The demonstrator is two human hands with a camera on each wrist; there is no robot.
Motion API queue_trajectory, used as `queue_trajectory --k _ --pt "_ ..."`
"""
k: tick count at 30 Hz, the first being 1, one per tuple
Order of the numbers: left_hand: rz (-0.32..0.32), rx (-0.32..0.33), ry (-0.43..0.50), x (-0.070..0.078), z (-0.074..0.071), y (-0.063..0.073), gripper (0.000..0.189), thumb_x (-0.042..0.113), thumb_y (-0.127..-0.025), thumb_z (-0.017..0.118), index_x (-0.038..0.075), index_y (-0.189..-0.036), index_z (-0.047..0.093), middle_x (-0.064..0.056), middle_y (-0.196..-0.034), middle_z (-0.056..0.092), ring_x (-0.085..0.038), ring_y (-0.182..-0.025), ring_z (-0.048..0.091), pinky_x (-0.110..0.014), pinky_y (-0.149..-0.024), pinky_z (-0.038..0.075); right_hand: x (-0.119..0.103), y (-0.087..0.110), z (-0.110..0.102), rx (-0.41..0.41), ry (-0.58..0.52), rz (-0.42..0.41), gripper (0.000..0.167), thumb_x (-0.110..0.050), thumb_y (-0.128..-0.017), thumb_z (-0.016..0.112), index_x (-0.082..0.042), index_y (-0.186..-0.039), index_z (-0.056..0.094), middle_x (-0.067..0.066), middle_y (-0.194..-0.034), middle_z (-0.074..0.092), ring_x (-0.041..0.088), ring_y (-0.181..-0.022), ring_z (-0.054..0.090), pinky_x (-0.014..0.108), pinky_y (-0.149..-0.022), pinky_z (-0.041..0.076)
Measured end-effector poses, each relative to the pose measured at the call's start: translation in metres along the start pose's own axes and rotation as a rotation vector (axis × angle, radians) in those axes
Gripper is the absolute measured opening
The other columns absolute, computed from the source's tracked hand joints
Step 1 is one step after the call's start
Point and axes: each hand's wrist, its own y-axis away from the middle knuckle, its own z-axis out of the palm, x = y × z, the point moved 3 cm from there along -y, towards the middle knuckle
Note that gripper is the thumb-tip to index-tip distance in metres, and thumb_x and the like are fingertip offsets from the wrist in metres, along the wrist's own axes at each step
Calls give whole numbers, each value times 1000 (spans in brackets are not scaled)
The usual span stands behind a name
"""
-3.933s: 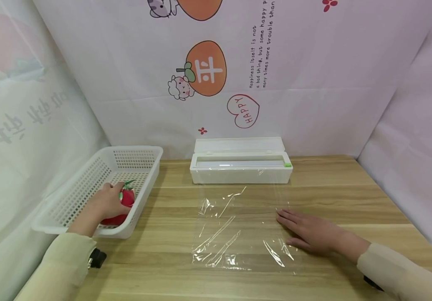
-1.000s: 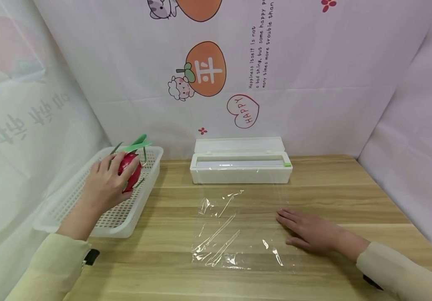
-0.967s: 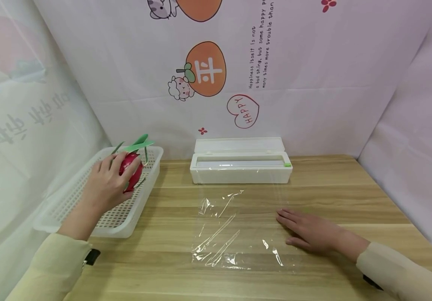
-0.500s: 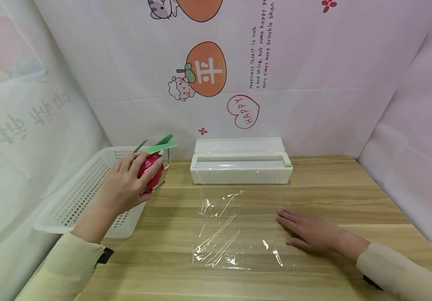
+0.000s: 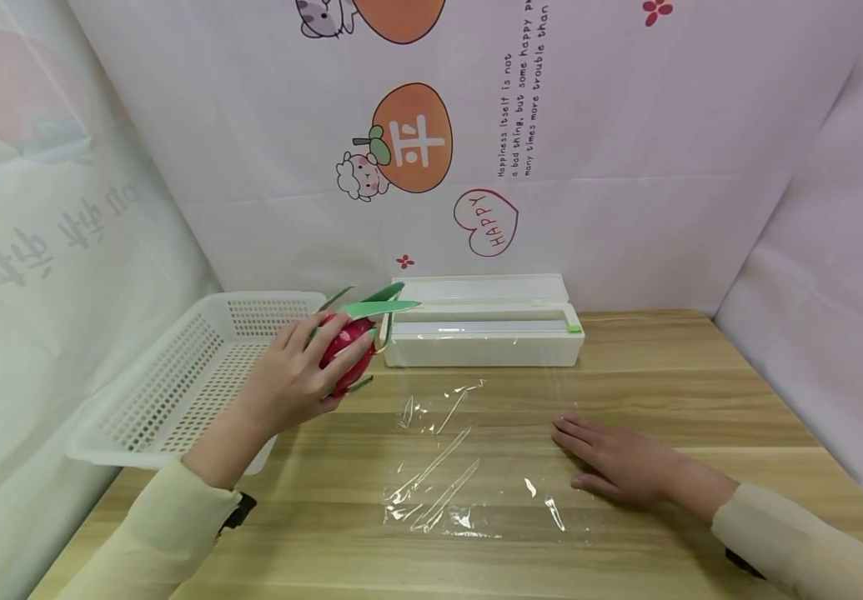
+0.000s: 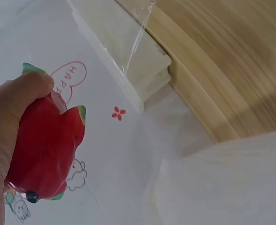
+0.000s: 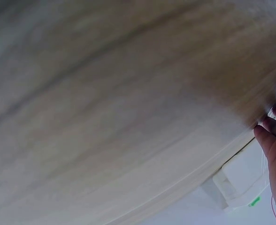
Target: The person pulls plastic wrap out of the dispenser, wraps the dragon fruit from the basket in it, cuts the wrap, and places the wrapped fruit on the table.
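My left hand (image 5: pixel 298 375) grips a red dragon fruit (image 5: pixel 346 350) with long green leaf tips, held up between the basket and the box. In the left wrist view the dragon fruit (image 6: pixel 44 145) shows its smooth red side, green-tipped scales and a dark stub at one end, with the thumb across it. A sheet of clear cling film (image 5: pixel 476 467) lies spread over the table, drawn out of a white dispenser box (image 5: pixel 484 350) with its lid raised. Flat on the table, my right hand (image 5: pixel 626 462) rests with straight fingers at the film's right edge.
At the left stands a white perforated basket (image 5: pixel 138 454). Behind the wooden table (image 5: pixel 701 392) hangs a white printed cloth (image 5: pixel 626 167), and more cloth closes off both sides. The box carries a small green tab (image 5: pixel 574 329) at its right end.
My left hand has lifted the dragon fruit from the basket and carried it right, past the basket's rim toward the cling film. The right hand has stayed in place.
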Motion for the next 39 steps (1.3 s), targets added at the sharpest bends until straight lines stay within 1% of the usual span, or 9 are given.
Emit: queue_trajectory --k 3,9,17,21,25,29,34,37,39 --pt "20 -1 -7 6 2 -5 87 44 -62 85 12 -136 52 -25 -130 50 -44 -112 52 -51 -85 51 -1 -1 -1 1 -3 1 64 -46 -99 50 -1 -143 45 17 -148 41 32 -134 41 45 -100 44" --pt "71 -6 31 18 7 -15 88 46 -63 86 13 -137 52 -24 -133 50 -44 -115 51 -51 -90 50 -1 0 -2 -14 -15 11 63 -46 -99 49 -1 -144 44 16 -149 40 32 -135 39 45 -100 43" --pt "156 74 38 37 16 -27 74 46 -72 78 15 -135 55 -22 -129 54 -41 -111 56 -48 -87 52 1 1 1 -16 -6 5 64 -47 -100 47 -1 -144 43 16 -150 38 32 -135 38 45 -101 42" --pt "183 88 60 44 20 -31 74 48 -72 78 15 -135 54 -22 -130 53 -41 -112 55 -47 -88 52 2 1 3 -17 -10 5 65 -48 -100 47 -1 -144 43 17 -150 38 32 -135 39 45 -101 42" --pt "197 93 89 51 24 -35 79 51 -69 80 15 -134 53 -21 -131 53 -40 -113 55 -46 -89 51 3 2 4 -18 -11 8 65 -48 -100 46 -2 -145 42 17 -150 38 31 -136 38 45 -101 43" --pt "219 80 105 60 30 -39 82 53 -69 79 16 -136 51 -20 -132 51 -40 -115 53 -47 -92 50 4 2 6 -8 -11 1 65 -48 -100 47 -2 -145 42 16 -150 38 31 -136 38 44 -101 43" --pt "258 65 122 70 36 -44 81 54 -71 76 16 -138 49 -19 -132 50 -38 -115 53 -45 -94 48 4 1 7 -41 -27 20 65 -50 -100 44 -3 -147 40 15 -151 37 30 -137 36 44 -102 42" --pt "278 77 136 76 39 -46 78 56 -74 74 16 -137 50 -19 -132 50 -36 -113 54 -43 -93 49 5 1 6 -71 -44 42 66 -51 -101 41 -4 -148 38 14 -152 35 30 -138 35 45 -103 41" --pt "288 87 148 80 42 -47 75 57 -76 72 16 -135 52 -19 -131 51 -36 -112 55 -43 -93 49 5 2 6 -72 -47 43 66 -51 -101 41 -4 -148 38 14 -152 35 31 -138 35 45 -103 41"
